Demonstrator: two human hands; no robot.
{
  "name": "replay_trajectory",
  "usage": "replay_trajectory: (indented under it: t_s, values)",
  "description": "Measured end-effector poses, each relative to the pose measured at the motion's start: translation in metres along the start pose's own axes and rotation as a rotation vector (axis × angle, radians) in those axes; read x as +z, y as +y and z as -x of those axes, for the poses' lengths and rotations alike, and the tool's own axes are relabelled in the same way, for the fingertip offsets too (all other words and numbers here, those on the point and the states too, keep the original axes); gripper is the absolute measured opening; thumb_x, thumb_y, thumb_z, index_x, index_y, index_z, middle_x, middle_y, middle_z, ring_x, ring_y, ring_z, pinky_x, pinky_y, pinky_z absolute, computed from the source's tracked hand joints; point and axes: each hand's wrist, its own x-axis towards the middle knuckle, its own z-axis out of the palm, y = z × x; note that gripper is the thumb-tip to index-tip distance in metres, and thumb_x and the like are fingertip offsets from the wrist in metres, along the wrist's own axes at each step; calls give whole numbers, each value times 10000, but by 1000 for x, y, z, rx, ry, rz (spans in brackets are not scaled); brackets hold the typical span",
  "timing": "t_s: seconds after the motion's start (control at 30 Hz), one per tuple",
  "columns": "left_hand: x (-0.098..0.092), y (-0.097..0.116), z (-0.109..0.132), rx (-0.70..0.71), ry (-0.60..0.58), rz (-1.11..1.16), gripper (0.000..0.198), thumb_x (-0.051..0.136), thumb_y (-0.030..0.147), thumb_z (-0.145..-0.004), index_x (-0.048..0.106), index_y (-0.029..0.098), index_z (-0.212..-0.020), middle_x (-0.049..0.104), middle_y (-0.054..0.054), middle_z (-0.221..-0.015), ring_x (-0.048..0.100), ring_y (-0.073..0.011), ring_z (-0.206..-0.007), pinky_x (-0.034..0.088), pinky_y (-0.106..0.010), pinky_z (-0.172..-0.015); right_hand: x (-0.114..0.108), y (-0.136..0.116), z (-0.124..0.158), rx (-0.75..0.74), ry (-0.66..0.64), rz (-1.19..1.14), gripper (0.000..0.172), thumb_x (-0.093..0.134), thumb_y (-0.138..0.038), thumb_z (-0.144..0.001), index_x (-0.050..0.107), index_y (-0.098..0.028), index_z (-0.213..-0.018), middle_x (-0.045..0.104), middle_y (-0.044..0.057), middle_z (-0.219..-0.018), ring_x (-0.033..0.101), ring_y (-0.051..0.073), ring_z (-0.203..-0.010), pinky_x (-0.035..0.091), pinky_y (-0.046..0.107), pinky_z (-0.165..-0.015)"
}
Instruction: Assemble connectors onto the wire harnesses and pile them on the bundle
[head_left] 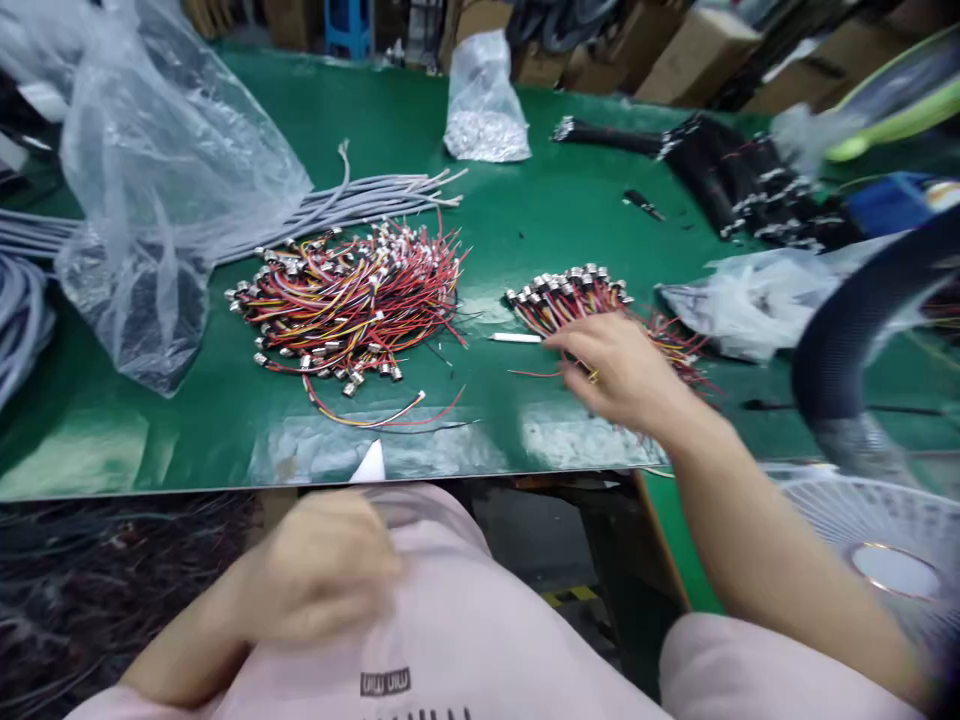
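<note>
Over the right part of the green table, my right hand (619, 370) has its fingers bent around the tip of a white pen-like stick (516, 338), beside a smaller bunch of connector wires (574, 290). Whether it grips the stick or a thin red wire is unclear. My left hand (326, 565), smeared by motion, is in front of my body below the table edge; its fingers cannot be made out. A large heap of red, yellow and black wires with metal connectors (367, 300) lies left of centre. One separate wire set (360, 418) lies in front of it.
Grey cables (360, 200) and a clear plastic bag (172, 180) lie at the left. A bag of small parts (487, 105) stands at the back. Black sleeved cables (712, 170), a white bag (765, 300), a dark curved tube (840, 340) and a white fan (892, 560) are at right.
</note>
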Motion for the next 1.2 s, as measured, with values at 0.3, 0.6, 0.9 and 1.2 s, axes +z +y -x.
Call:
replay_trajectory:
  t_s: [0.3, 0.6, 0.9, 1.2]
  values:
    - [12, -50, -5, -148, 137, -280, 127, 578, 235, -916, 690, 175, -905, 735, -60, -884, 634, -196, -837, 503, -348, -796, 57, -148, -65, -369, -46, -126, 208, 532, -306, -930, 623, -134, -1004, 633, 134, -976, 519, 272, -936, 388, 390, -825]
    - [27, -62, -10, -134, 34, -513, 219, 565, 274, -921, 670, 195, -1096, 692, -101, -1149, 594, -268, -1112, 358, -511, -1059, 71, -151, -67, -369, -121, -346, 207, 414, -227, -978, 600, -138, -965, 638, 115, -941, 527, 228, -853, 406, 351, -771]
    - [26, -65, -12, -55, 274, -344, 108, 602, 206, -908, 710, 208, -918, 747, -25, -856, 659, -160, -788, 428, -416, -984, 19, -99, 21, 1, -89, -1202, 223, 597, -393, -906, 691, -192, -919, 666, 47, -768, 604, 151, -674, 476, 285, -631]
    - [38, -51, -20, 79, 276, -227, 106, 640, 142, -870, 702, 211, -920, 738, -8, -817, 668, -132, -736, 475, -398, -971, 88, -152, 8, 284, -260, -2122, 635, 771, -422, -740, 513, -214, -1282, 666, 65, -1059, 680, 119, -625, 531, 199, -445]
